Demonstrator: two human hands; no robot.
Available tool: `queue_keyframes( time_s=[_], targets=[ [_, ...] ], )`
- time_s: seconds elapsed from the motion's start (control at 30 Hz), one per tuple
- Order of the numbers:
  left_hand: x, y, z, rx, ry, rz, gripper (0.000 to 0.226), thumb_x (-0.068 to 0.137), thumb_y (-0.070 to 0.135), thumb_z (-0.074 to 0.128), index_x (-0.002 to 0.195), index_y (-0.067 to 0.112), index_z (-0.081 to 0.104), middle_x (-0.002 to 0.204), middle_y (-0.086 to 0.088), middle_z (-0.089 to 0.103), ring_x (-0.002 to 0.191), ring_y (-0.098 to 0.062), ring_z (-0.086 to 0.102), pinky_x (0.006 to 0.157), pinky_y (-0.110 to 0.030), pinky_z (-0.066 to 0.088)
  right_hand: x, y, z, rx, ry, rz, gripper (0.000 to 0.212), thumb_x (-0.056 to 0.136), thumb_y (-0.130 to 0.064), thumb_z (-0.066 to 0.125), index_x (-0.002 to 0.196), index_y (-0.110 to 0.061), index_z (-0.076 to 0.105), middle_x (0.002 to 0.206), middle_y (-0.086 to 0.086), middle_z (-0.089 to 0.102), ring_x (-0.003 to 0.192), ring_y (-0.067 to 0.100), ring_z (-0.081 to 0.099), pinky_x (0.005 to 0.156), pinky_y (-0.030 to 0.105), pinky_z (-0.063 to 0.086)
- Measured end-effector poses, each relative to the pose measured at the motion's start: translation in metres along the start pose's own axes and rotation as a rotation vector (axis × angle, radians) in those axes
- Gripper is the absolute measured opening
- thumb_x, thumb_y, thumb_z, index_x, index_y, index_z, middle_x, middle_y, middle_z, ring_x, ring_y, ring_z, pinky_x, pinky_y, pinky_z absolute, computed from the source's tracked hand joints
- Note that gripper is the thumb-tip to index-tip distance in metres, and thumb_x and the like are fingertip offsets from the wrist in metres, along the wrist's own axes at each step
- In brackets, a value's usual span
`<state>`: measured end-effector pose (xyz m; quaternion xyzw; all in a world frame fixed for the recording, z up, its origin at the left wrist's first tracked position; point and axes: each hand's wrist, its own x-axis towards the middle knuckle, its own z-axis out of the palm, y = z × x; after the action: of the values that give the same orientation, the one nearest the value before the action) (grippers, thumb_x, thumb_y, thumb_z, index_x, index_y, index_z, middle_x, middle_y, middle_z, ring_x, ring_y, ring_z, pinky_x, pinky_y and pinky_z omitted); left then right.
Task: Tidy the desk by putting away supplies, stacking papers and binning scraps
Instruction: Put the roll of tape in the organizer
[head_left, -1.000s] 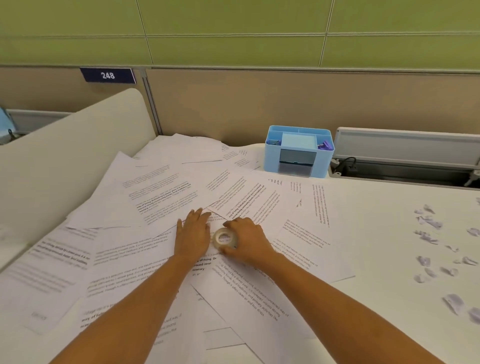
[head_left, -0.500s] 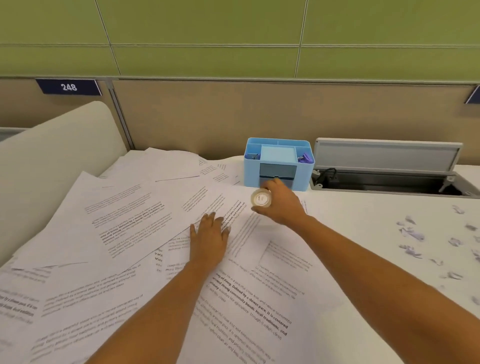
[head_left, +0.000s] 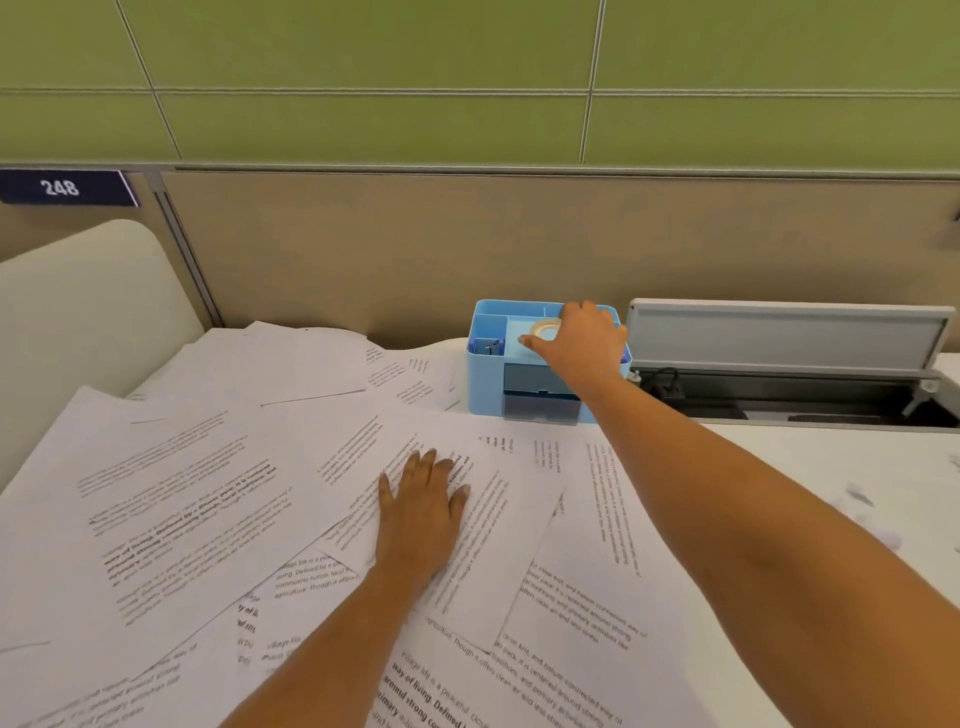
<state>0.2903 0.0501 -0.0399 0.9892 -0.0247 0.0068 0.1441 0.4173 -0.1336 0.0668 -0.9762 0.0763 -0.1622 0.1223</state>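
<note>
Blue box (head_left: 485, 384) | R hand (head_left: 582, 343) over it, seems to grip tape (head_left: 545, 328) (mid tray) | L hand (head_left: 421, 519) flat on papers (head_left: 208, 493), fingers straight

Left hand (head_left: 423, 512) — palm down, fingers straight and slightly spread, lying flat on the papers (head_left: 208, 493). Left forearm is bare and comes in from the lower edge, pointing up and a little to the right. Right arm is bare, stretched far forward from the lower right corner, elbow nearly straight. Right hand (head_left: 584, 345) — back of the hand up, thumb and fingers curled round the tape (head_left: 544, 328) from above. The hands are well apart, the right one farther out.
</note>
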Motion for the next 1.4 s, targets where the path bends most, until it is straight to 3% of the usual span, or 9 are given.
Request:
queue_keyframes(
  time_s=[0.2,0.33,0.47,0.73,0.87,1.1,1.17,1.27,1.4],
  targets=[
    [-0.001,-0.001,0.003,-0.006,0.022,-0.001,0.048,0.1,0.041,0.019,0.146,0.025,0.022,0.156,0.005,0.013,0.145,-0.013,0.005,0.117,-0.044,-0.002,0.01,0.01,0.007,-0.046,0.004,0.062,0.069,0.09,-0.065,0.028,0.107,-0.008,0.062,0.108,0.014,0.063,0.112,0.032,0.05,0.092,0.045,0.039],
    [-0.002,-0.001,0.004,-0.009,0.034,-0.002,0.047,0.1,0.04,0.019,0.145,0.026,0.022,0.156,0.006,0.015,0.145,-0.012,0.006,0.117,-0.043,0.0,0.019,0.022,0.002,0.239,0.075,0.04,0.042,0.1,-0.031,0.028,0.107,-0.007,0.062,0.104,0.016,0.066,0.101,0.032,0.055,0.083,0.038,0.043],
    [-0.003,-0.001,0.003,-0.006,0.042,-0.004,0.046,0.101,0.038,0.019,0.145,0.026,0.022,0.156,0.006,0.016,0.145,-0.012,0.007,0.117,-0.042,0.001,0.024,0.037,0.004,0.281,-0.099,-0.127,0.038,0.089,-0.002,0.043,0.114,-0.02,0.065,0.126,0.006,0.058,0.12,0.026,0.044,0.096,0.044,0.042],
    [-0.004,0.0,0.002,-0.024,0.064,-0.004,0.044,0.101,0.033,0.021,0.145,0.026,0.023,0.155,0.006,0.018,0.144,-0.011,0.009,0.117,-0.041,0.002,0.024,0.042,0.004,0.128,-0.184,-0.312,0.027,0.094,-0.021,0.053,0.117,-0.014,0.065,0.13,0.005,0.057,0.118,0.026,0.047,0.098,0.041,0.043],
    [-0.004,0.0,0.002,-0.033,0.07,-0.003,0.044,0.101,0.033,0.021,0.144,0.025,0.024,0.155,0.006,0.019,0.144,-0.011,0.01,0.117,-0.041,0.002,0.023,0.033,0.005,0.193,-0.148,-0.245,0.031,0.092,-0.024,0.055,0.117,-0.009,0.065,0.125,0.01,0.056,0.112,0.026,0.051,0.093,0.032,0.042],
    [-0.004,0.0,0.002,-0.018,0.073,-0.003,0.044,0.101,0.033,0.021,0.145,0.026,0.023,0.155,0.006,0.018,0.144,-0.01,0.009,0.117,-0.04,0.002,0.018,0.027,0.008,0.172,-0.087,-0.18,0.038,0.091,-0.035,0.055,0.118,-0.01,0.065,0.122,0.009,0.056,0.109,0.024,0.052,0.087,0.031,0.044],
    [-0.004,0.0,0.002,-0.018,0.074,-0.003,0.044,0.101,0.033,0.021,0.145,0.026,0.023,0.155,0.006,0.018,0.144,-0.01,0.009,0.117,-0.04,0.001,0.016,0.027,0.006,0.191,-0.021,-0.179,0.037,0.094,-0.034,0.049,0.118,-0.009,0.064,0.121,0.011,0.056,0.114,0.025,0.048,0.089,0.033,0.042],
    [-0.004,-0.001,0.003,-0.021,0.08,-0.001,0.044,0.101,0.033,0.021,0.145,0.025,0.024,0.155,0.006,0.019,0.144,-0.01,0.01,0.117,-0.039,0.003,0.01,0.031,-0.002,0.419,0.23,-0.037,0.039,0.099,-0.031,0.04,0.105,-0.003,0.065,0.106,0.014,0.057,0.107,0.025,0.048,0.083,0.031,0.038],
    [-0.005,-0.002,0.005,-0.009,0.1,0.011,0.044,0.101,0.032,0.023,0.144,0.024,0.026,0.154,0.006,0.022,0.144,-0.01,0.013,0.117,-0.041,0.006,-0.011,0.039,-0.004,0.656,0.333,0.123,0.037,0.099,-0.029,0.039,0.094,-0.001,0.063,0.086,0.005,0.051,0.087,0.015,0.047,0.06,0.016,0.035]
  ],
)
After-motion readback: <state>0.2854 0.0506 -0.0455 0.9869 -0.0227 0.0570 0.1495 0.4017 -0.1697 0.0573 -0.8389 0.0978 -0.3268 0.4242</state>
